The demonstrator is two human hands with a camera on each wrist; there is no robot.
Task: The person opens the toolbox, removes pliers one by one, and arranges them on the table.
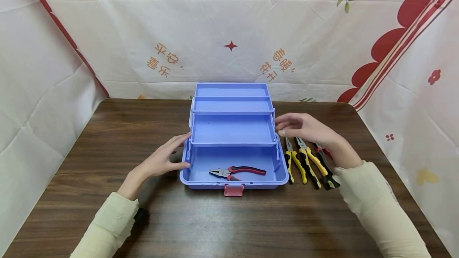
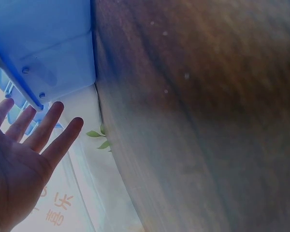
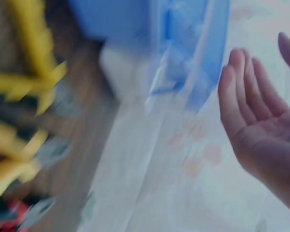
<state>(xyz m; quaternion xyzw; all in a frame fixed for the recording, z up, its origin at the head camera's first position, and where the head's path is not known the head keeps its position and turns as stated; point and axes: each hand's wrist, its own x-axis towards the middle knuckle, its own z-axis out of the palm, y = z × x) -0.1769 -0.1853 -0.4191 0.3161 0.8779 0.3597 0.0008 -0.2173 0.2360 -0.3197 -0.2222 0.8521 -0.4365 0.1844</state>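
A blue toolbox (image 1: pixel 234 184) stands with its lid up and its tiers of trays (image 1: pixel 233 128) spread out. Red-and-black combination pliers (image 1: pixel 247 169) lie in its bottom compartment. My left hand (image 1: pixel 163 157) is at the box's left side, fingers spread and thumb by the rim; the left wrist view shows its palm (image 2: pixel 19 166) with nothing in it. Beside the trays on the right is my right hand (image 1: pixel 305 127), holding nothing, its fingers nearly straight in the right wrist view (image 3: pixel 261 111). Whether those fingers touch the box I cannot tell.
Right of the box lie yellow-and-black long-nose pliers (image 1: pixel 295 166), yellow-and-black combination pliers (image 1: pixel 309 162) and a red-and-black tool (image 1: pixel 325 168) partly hidden by my right wrist. A red latch (image 1: pixel 234 190) hangs at the box front. Printed cloth (image 1: pixel 229 23) rises behind the wooden table (image 1: pixel 215 226).
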